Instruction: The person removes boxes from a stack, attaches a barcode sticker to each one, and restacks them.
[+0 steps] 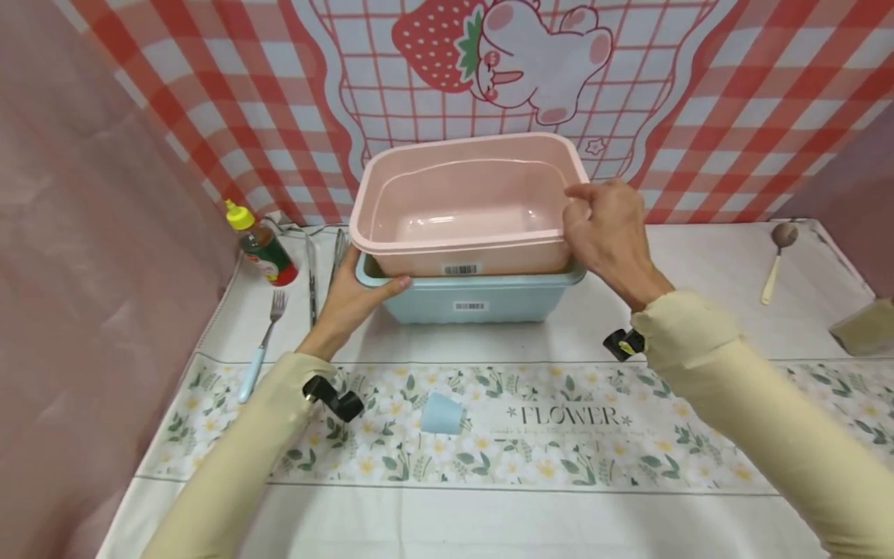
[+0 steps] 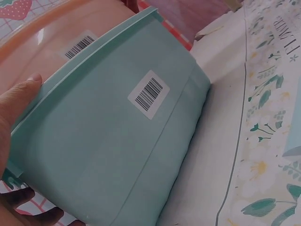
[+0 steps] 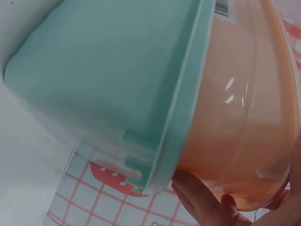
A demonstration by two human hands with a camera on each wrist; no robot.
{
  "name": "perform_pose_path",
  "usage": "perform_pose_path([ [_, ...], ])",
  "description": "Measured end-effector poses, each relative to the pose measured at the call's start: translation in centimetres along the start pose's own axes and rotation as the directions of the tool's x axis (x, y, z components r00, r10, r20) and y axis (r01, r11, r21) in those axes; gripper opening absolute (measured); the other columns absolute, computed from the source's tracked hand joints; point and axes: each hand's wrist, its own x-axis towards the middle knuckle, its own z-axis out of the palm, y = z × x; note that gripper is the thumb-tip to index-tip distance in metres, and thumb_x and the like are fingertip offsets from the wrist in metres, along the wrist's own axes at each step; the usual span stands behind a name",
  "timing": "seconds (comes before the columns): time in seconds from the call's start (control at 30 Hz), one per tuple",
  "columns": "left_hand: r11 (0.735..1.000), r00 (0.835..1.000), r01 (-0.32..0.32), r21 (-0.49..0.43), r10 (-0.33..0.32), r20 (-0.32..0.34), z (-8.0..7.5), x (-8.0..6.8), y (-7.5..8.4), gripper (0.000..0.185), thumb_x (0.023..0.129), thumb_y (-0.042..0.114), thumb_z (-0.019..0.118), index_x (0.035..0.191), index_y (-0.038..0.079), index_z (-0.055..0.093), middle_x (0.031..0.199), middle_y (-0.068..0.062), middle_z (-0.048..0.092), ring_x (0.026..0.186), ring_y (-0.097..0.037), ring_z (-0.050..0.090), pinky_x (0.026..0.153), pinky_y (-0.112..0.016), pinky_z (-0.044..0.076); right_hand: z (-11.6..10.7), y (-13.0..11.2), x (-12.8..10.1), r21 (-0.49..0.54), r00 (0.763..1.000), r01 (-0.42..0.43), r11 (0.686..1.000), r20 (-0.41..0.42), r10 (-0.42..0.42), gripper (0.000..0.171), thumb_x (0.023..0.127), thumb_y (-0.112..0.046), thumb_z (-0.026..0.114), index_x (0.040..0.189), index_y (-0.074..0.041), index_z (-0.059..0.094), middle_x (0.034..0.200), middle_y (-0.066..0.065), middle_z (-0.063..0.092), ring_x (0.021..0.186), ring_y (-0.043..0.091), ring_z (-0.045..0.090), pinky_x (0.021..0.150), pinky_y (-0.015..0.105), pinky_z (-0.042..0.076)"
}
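A pink plastic basin sits partly inside a light blue basin, its lower part hidden by the blue rim. My left hand holds the blue basin at its left end; in the left wrist view the thumb lies over the rim and the fingers are under the end. At the right end of the pink basin, my right hand grips its rim. The right wrist view shows fingers against the pink wall, just beyond the blue rim.
Left of the basins are a sauce bottle, a fork and a slim metal utensil. A small light blue cup lies in front. To the right are a spoon and a greenish block-like object. A checked cloth hangs behind.
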Motion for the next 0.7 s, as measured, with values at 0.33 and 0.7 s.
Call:
perform_pose_path([
  [0.33, 0.982, 0.992, -0.115, -0.153, 0.121, 0.03, 0.5, 0.3, -0.3, 0.098, 0.073, 0.021, 0.086, 0.152, 0.021, 0.029, 0.151, -0.01, 0.041, 0.141, -0.029, 0.034, 0.12, -0.045, 0.02, 0.8, 0.1, -0.6, -0.071, 0.999, 0.001, 0.997, 0.051, 0.002, 0.042, 0.09, -0.015, 0.044, 0.12, 0.005, 0.065, 0.099, 0.026, 0.057, 0.087, 0.034, 0.049, 0.064, 0.038, 0.035],
  [0.7, 0.999, 1.0, -0.004, -0.052, 0.005, 0.013, 0.4, 0.3, 0.2, 0.123, 0.059, 0.072, 0.072, 0.156, 0.027, 0.011, 0.162, -0.002, 0.018, 0.146, -0.023, 0.023, 0.118, -0.051, 0.022, 0.9, 2.1, -1.4, -0.195, 0.986, 0.095, 0.976, 0.153, -0.065, 0.045, 0.09, -0.02, 0.042, 0.117, 0.006, 0.065, 0.089, 0.026, 0.056, 0.087, 0.036, 0.046, 0.065, 0.045, 0.04],
])
